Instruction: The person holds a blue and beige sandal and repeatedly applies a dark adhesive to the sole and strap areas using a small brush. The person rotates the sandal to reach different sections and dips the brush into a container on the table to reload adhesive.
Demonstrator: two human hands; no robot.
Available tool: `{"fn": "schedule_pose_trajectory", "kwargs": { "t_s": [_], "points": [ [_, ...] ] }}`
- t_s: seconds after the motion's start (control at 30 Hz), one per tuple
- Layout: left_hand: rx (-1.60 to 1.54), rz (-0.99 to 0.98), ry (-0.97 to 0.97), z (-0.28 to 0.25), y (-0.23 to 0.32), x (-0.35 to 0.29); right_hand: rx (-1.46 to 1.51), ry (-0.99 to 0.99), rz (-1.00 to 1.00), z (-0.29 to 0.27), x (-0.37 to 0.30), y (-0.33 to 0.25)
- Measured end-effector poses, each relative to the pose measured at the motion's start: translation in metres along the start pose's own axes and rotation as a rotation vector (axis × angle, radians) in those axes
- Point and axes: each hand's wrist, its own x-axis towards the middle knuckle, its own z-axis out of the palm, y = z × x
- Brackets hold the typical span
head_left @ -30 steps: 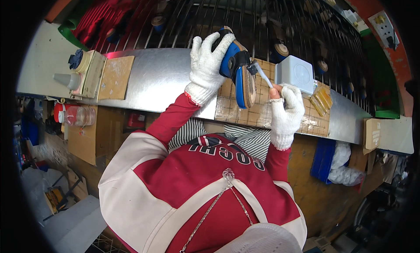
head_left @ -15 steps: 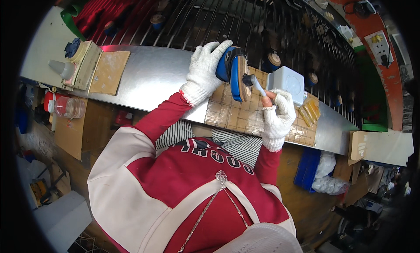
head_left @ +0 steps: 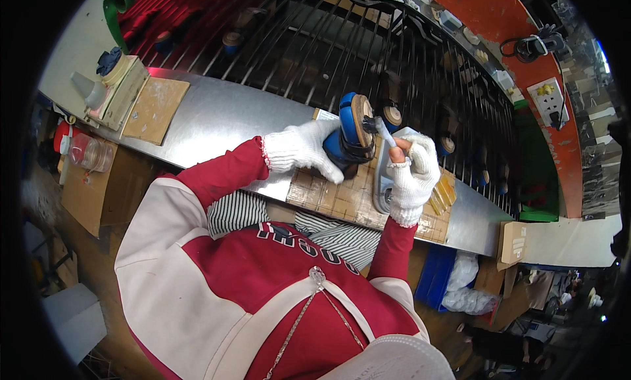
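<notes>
My left hand (head_left: 303, 150), in a white knit glove, is closed around a shoe on a blue last (head_left: 347, 132), gripping it from the left near dark straps at its lower end. The shoe stands tilted, with its tan sole side turned toward my right hand. My right hand (head_left: 415, 176), gloved with bare fingertips showing, pinches a brush (head_left: 385, 133) by its pale handle. The brush's dark bristles touch the sole edge. Under the work lies a taped, gridded cardboard sheet (head_left: 322, 195). A white container (head_left: 381, 183) sits on it, mostly hidden behind my right hand.
Amber-coloured blocks (head_left: 444, 195) lie right of my right hand. Beyond the metal bench (head_left: 217, 117) runs a rack of metal rods (head_left: 289, 58), with several more shoes on lasts (head_left: 392, 114). A tan board (head_left: 156, 109) and a clear plastic jar (head_left: 92, 153) are at left.
The shoe has been turned over end for end, its blue end now up. My left hand has shifted from its top to its lower left side. The brush stays against the sole.
</notes>
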Motion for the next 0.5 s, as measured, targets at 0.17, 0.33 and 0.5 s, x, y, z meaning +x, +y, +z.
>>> {"fn": "schedule_pose_trajectory", "kwargs": {
  "t_s": [0.17,0.33,0.5],
  "points": [
    [-0.275,-0.234,-0.257,0.009,0.015,-0.014,0.022,-0.032,-0.034,-0.002,0.008,0.006],
    [-0.445,-0.252,-0.356,0.016,0.013,-0.025,0.013,-0.06,-0.046,-0.011,0.001,0.017],
    [-0.487,-0.312,-0.436,0.023,0.006,-0.021,0.202,-0.121,0.023,-0.018,0.001,0.027]
  ]
}}
